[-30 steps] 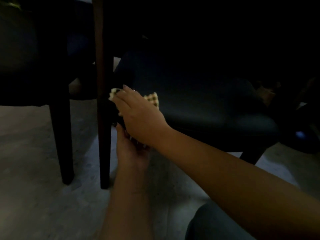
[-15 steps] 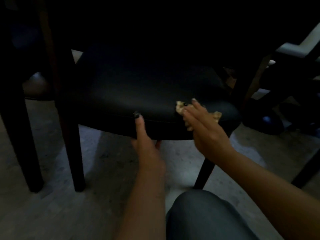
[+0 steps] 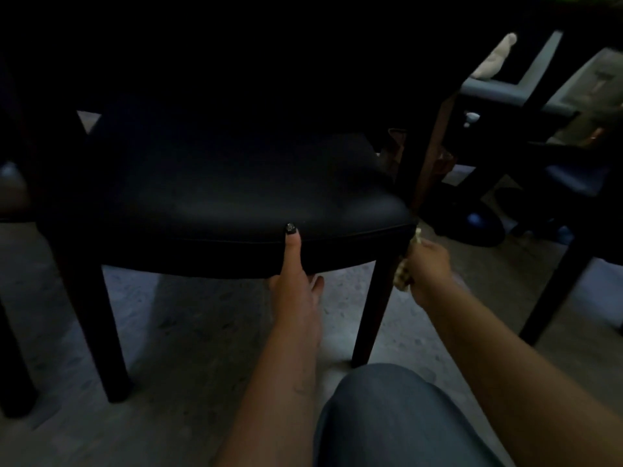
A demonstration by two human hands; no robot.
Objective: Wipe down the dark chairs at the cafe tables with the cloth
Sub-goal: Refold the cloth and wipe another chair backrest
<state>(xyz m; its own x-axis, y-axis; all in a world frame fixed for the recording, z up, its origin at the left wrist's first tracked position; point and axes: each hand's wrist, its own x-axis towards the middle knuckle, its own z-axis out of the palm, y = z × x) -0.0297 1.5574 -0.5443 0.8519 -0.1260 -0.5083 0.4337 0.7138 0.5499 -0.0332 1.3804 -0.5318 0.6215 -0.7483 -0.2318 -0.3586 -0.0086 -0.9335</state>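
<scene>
Dark chair (image 3: pixel 236 197) fills frame centre; its seat front edge blocks straight passage toward 12 o'clock. Left hand (image 3: pixel 296 291) grips that edge, thumb on top, fingers under, closing the mid-front. Right hand (image 3: pixel 428 274) holds cloth (image 3: pixel 403 274) against the front right leg (image 3: pixel 374 311) at 3 o'clock of the seat. Under the seat: open floor (image 3: pixel 209 318) between the front legs, left leg (image 3: pixel 101 332) at 9 o'clock. Knee (image 3: pixel 387 416) blocks 6 o'clock. Second chair (image 3: pixel 556 183) with its legs crowds 2 o'clock; narrow gap between the chairs. Another leg (image 3: pixel 13 365) stands at far 8 o'clock.
</scene>
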